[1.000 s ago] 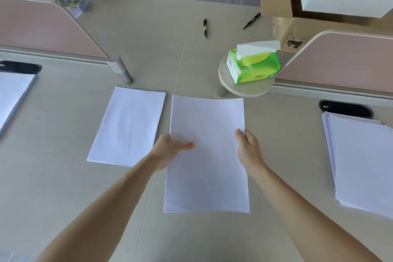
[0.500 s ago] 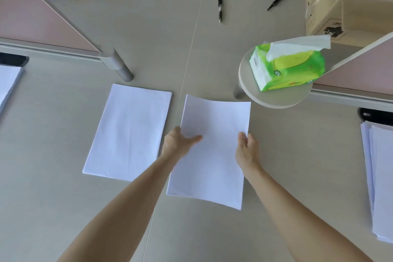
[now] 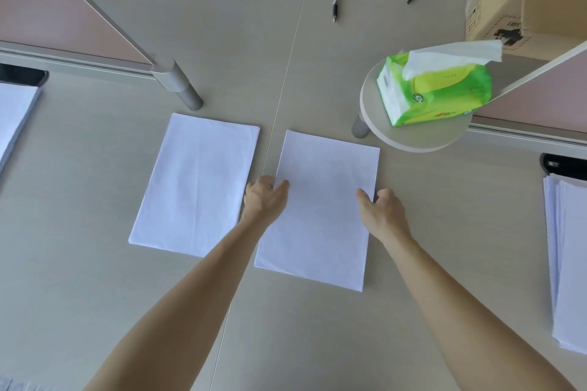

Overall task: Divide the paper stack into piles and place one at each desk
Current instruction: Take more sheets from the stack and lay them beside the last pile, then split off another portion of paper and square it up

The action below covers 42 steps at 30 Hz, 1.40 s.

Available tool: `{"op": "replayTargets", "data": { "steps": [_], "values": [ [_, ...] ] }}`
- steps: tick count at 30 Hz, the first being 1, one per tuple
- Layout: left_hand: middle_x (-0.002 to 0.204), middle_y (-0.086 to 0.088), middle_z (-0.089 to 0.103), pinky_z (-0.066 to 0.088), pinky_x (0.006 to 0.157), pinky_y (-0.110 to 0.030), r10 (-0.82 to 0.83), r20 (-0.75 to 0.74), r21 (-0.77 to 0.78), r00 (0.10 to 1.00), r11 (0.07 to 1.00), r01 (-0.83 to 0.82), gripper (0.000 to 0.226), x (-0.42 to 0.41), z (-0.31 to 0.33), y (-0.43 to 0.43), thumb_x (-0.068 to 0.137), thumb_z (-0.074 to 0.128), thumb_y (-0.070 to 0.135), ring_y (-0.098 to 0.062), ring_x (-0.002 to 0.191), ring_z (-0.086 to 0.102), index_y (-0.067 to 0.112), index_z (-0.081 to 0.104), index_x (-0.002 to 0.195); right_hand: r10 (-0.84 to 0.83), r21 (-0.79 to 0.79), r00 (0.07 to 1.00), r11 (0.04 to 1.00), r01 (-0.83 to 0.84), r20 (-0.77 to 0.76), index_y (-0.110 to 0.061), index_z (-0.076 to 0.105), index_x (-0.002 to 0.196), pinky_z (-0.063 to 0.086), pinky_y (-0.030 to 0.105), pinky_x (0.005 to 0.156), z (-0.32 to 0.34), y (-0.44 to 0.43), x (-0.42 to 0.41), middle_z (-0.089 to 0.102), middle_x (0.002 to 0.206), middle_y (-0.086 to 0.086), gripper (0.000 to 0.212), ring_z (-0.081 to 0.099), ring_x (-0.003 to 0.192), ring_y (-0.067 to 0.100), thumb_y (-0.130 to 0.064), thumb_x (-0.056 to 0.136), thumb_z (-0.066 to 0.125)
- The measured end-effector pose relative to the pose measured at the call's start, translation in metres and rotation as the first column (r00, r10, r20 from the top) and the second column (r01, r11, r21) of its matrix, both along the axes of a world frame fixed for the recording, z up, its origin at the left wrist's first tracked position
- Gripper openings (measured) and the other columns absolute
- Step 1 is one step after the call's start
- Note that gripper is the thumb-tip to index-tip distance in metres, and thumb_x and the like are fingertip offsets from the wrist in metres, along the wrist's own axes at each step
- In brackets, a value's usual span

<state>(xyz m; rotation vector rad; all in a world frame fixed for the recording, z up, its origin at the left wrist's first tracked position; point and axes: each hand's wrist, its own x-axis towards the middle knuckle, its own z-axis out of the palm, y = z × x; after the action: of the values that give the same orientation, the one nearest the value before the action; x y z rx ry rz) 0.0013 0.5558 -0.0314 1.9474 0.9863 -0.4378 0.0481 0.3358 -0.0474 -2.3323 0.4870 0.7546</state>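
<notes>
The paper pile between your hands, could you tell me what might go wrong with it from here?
The pile is gripped only at its side edges by the left hand and right hand, so sheets could fan or slip if lifted. It lies close to the neighbouring pile across the desk seam; a nudge leftward might mix the two.

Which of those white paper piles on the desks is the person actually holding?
The middle pile, just right of the desk seam. The left hand and right hand grip its side edges. The piles left of the seam, far right and far left lie untouched.
</notes>
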Motion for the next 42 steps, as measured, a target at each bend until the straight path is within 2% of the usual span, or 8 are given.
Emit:
{"op": "replayTargets", "data": {
  "steps": [3, 19, 22, 23, 24, 28, 31, 42],
  "values": [
    [0.062, 0.001, 0.025, 0.014, 0.053, -0.029, 0.1, -0.023, -0.128, 0.995, 0.986, -0.102, 0.032, 0.0, 0.005, 0.006, 0.086, 0.043, 0.025, -0.02, 0.059, 0.023, 0.022, 0.024, 0.061, -0.01, 0.071, 0.999, 0.997, 0.013, -0.052, -0.014, 0.042, 0.095, 0.032, 0.03, 0.053, -0.001, -0.004, -0.007, 0.046, 0.098, 0.005, 0.04, 0.046, 0.067, 0.019, -0.052, 0.089, 0.049],
    [0.065, 0.001, 0.029, 0.017, 0.052, -0.029, 0.091, -0.005, -0.139, 0.996, 0.986, -0.091, 0.031, -0.022, 0.023, 0.006, 0.086, 0.05, 0.035, -0.02, 0.057, 0.026, 0.02, 0.032, 0.066, -0.139, 0.243, 0.986, 0.957, 0.158, -0.096, -0.021, 0.021, 0.066, 0.016, 0.033, 0.056, 0.03, -0.004, -0.024, 0.021, 0.063, -0.002, 0.045, 0.02, 0.057, 0.019, -0.042, 0.09, 0.052],
    [0.068, -0.01, 0.04, 0.025, 0.052, -0.029, 0.064, 0.055, -0.131, 0.996, 0.99, -0.056, 0.027, -0.046, 0.038, 0.003, 0.083, 0.051, 0.039, -0.028, 0.061, 0.045, 0.013, 0.047, 0.08, -0.115, 0.228, 0.993, 0.967, 0.118, -0.03, -0.012, 0.037, 0.068, 0.029, 0.033, 0.06, 0.05, -0.014, -0.038, 0.033, 0.067, 0.01, 0.04, 0.032, 0.063, 0.029, -0.043, 0.089, 0.053],
    [0.073, -0.014, 0.043, 0.028, 0.055, -0.03, 0.045, 0.079, -0.135, 0.996, 0.99, -0.034, 0.032, -0.055, 0.042, 0.001, 0.081, 0.052, 0.041, -0.032, 0.068, 0.05, 0.01, 0.054, 0.087, -0.106, 0.233, 0.994, 0.967, 0.104, -0.003, -0.005, 0.051, 0.075, 0.041, 0.034, 0.067, 0.056, -0.019, -0.045, 0.031, 0.097, -0.008, 0.041, 0.042, 0.069, 0.041, -0.043, 0.09, 0.054],
    [0.076, -0.011, 0.044, 0.032, 0.059, -0.03, 0.025, 0.104, -0.147, 0.994, 0.989, -0.009, 0.031, -0.065, 0.047, -0.002, 0.08, 0.053, 0.043, -0.032, 0.072, 0.05, 0.014, 0.058, 0.089, -0.119, 0.238, 0.993, 0.965, 0.11, 0.025, 0.0, 0.062, 0.089, 0.049, 0.038, 0.077, 0.061, -0.025, -0.052, 0.058, 0.116, 0.025, 0.043, 0.054, 0.082, 0.047, -0.042, 0.091, 0.056],
    [0.086, -0.002, 0.059, 0.045, 0.075, -0.033, 0.001, 0.183, -0.301, 0.983, 0.952, 0.056, 0.018, -0.093, 0.068, -0.025, 0.087, 0.058, 0.038, -0.022, 0.076, 0.054, 0.02, 0.06, 0.092, -0.181, 0.321, 0.977, 0.937, 0.137, 0.11, -0.017, 0.066, 0.081, 0.052, 0.037, 0.073, 0.085, -0.065, -0.09, 0.062, 0.073, 0.002, 0.019, 0.058, 0.077, 0.024, -0.033, 0.091, 0.063],
    [0.093, -0.003, 0.068, 0.05, 0.077, -0.033, -0.051, 0.187, -0.391, 0.981, 0.912, 0.122, 0.02, -0.096, 0.081, -0.058, 0.092, 0.059, 0.034, -0.019, 0.076, 0.06, 0.015, 0.065, 0.097, -0.269, 0.392, 0.956, 0.897, 0.206, 0.115, -0.006, 0.069, 0.092, 0.055, 0.045, 0.091, 0.106, -0.103, -0.116, 0.068, 0.082, 0.008, 0.017, 0.065, 0.082, 0.023, -0.022, 0.094, 0.064],
    [0.108, -0.006, 0.071, 0.054, 0.095, -0.04, -0.114, 0.187, -0.528, 0.976, 0.826, 0.198, 0.033, -0.064, 0.105, -0.247, 0.095, 0.058, 0.042, -0.027, 0.099, 0.068, 0.012, 0.065, 0.108, -0.497, 0.435, 0.86, 0.803, 0.407, 0.112, -0.003, 0.066, 0.096, 0.055, 0.036, 0.09, 0.153, -0.307, -0.126, 0.069, 0.094, 0.009, 0.022, 0.068, 0.085, 0.027, -0.024, 0.093, 0.061]
  ]
}}
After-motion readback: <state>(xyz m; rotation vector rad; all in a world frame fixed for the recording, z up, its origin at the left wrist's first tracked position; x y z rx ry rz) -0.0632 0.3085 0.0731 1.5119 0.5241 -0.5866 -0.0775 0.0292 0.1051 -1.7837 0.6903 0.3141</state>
